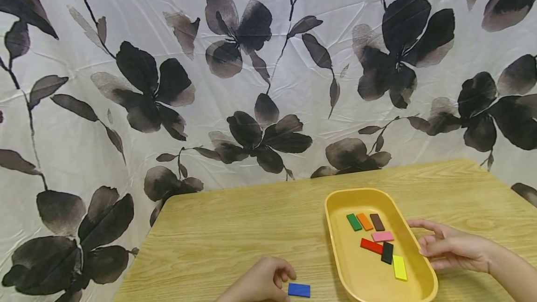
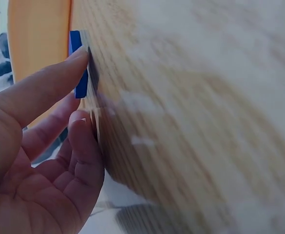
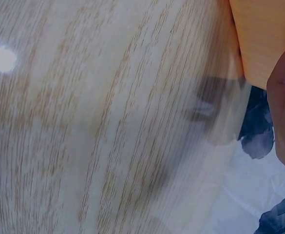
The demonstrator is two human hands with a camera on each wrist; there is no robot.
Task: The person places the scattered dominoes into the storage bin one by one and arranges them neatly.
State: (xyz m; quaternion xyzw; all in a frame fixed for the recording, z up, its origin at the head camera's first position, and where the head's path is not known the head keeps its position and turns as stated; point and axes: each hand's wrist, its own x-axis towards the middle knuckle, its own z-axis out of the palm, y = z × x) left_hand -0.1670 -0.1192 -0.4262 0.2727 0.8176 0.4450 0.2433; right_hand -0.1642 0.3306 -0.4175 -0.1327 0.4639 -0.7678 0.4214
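My left hand (image 1: pixel 268 277) is low on the table, its thumb and index finger bent around a gap at the left end of a flat blue block (image 1: pixel 299 290). The thumb tip overlaps this blue block (image 2: pixel 78 85) in the left wrist view. On the right, my right hand (image 1: pixel 459 246) rests against the outer side of a yellow tray (image 1: pixel 335 250), index finger reaching along the wall and thumb at the rim. Inside the tray lie green (image 1: pixel 354 222), orange (image 1: pixel 364 222), brown (image 1: pixel 377 222), pink (image 1: pixel 382 236), red (image 1: pixel 371 245), black (image 1: pixel 387 253) and yellow (image 1: pixel 400 268) blocks.
The wooden table (image 1: pixel 235 227) carries the tray on its right half. Behind its back edge hangs a white cloth (image 1: pixel 319 120) printed with dark flowers. The black block leans over the end of the red one.
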